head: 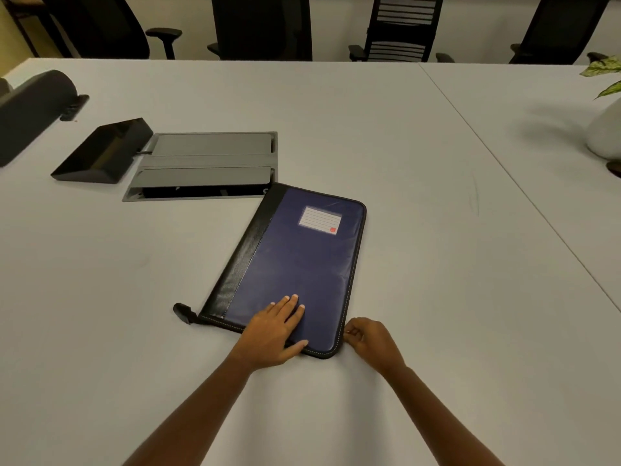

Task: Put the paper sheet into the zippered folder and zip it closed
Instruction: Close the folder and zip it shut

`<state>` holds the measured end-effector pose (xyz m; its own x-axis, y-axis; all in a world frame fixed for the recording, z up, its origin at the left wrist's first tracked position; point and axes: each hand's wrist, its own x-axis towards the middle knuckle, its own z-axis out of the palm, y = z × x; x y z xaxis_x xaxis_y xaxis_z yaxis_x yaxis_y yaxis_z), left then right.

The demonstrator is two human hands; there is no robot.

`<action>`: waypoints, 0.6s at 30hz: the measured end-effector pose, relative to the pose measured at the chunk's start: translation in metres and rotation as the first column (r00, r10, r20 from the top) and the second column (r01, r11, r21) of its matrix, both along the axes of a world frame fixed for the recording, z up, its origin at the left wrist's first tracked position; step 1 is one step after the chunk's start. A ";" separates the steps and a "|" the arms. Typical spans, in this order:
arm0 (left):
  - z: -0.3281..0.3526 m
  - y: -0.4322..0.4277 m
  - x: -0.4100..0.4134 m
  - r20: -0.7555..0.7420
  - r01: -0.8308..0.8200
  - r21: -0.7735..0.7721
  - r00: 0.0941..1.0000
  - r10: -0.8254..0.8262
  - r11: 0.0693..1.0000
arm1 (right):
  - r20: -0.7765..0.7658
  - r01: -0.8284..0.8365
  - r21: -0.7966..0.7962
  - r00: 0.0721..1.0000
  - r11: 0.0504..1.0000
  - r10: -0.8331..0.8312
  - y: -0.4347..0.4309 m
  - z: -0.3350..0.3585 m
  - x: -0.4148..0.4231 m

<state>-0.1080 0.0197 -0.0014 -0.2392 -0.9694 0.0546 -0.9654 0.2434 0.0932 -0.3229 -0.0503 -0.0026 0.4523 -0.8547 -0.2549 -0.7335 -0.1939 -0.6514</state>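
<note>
Folder [295, 264] on white table [437, 230], one hand flat on it, one pinching at its corner.

One blue folder with a black spine lies closed near the table's near edge. Left hand [275, 327] rests palm down, fingers spread, on the cover's near end. Right hand [369, 341] is curled at the near right corner, fingertips pinched narrowly on something too small to tell. No paper sheet shows. Four black chairs [262, 25] line the far edge; one white plant pot [605, 132] stands at the right edge.

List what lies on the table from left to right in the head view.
Black tray → grey cable hatch → blue zippered folder under the left hand → right hand at the folder's corner → white plant pot.
</note>
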 end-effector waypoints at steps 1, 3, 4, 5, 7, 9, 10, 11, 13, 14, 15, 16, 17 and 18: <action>-0.005 0.000 -0.007 -0.018 -0.051 0.126 0.998 0.054 0.991 | 0.001 -0.018 -0.004 1.000 1.000 0.018 0.003 0.000 0.005; -0.013 -0.001 -0.020 -0.031 -0.122 0.273 0.990 0.135 0.954 | 0.007 -0.045 -0.014 0.999 0.999 0.045 0.009 -0.001 0.013; -0.016 -0.002 -0.024 -0.023 -0.143 0.279 0.988 0.155 0.950 | 0.013 -0.052 -0.014 0.999 0.999 0.053 0.012 -0.002 0.017; -0.018 -0.003 -0.028 -0.008 -0.166 0.287 0.984 0.176 0.943 | 0.021 -0.055 -0.012 0.998 0.998 0.055 0.014 -0.003 0.019; -0.019 -0.005 -0.031 0.047 -0.197 0.318 0.980 0.192 0.927 | 0.029 -0.045 -0.010 0.999 0.999 0.045 0.017 -0.004 0.022; -0.018 -0.006 -0.034 0.083 -0.211 0.329 0.977 0.194 0.921 | 0.006 -0.033 -0.032 0.999 0.999 0.033 0.019 -0.005 0.022; -0.017 -0.008 -0.036 0.087 -0.217 0.333 0.976 0.199 0.918 | -0.021 -0.031 -0.058 0.999 0.998 0.030 0.020 -0.006 0.022; -0.015 -0.010 -0.039 0.084 -0.219 0.344 0.976 0.202 0.913 | -0.041 -0.028 -0.086 0.999 0.996 0.025 0.021 -0.007 0.021; -0.010 -0.014 -0.044 0.066 -0.199 0.367 0.980 0.188 0.909 | -0.033 -0.005 -0.110 0.999 0.994 0.001 0.023 -0.009 0.022; -0.007 -0.016 -0.047 0.064 -0.181 0.378 0.983 0.170 0.908 | -0.020 0.015 -0.109 1.000 0.994 -0.018 0.024 -0.010 0.023; -0.004 -0.018 -0.048 0.070 -0.165 0.387 0.986 0.149 0.907 | -0.007 0.037 -0.106 0.999 0.994 -0.038 0.024 -0.010 0.024; -0.002 -0.020 -0.049 0.080 -0.151 0.396 0.988 0.130 0.906 | 0.003 0.056 -0.106 0.998 0.993 -0.056 0.023 -0.010 0.025; 0.001 -0.021 -0.049 0.089 -0.141 0.405 0.989 0.114 0.903 | 0.012 0.067 -0.110 0.998 0.992 -0.066 0.023 -0.010 0.026; 0.002 -0.022 -0.048 0.099 -0.133 0.414 0.990 0.101 0.901 | 0.017 0.073 -0.118 0.997 0.990 -0.071 0.021 -0.009 0.027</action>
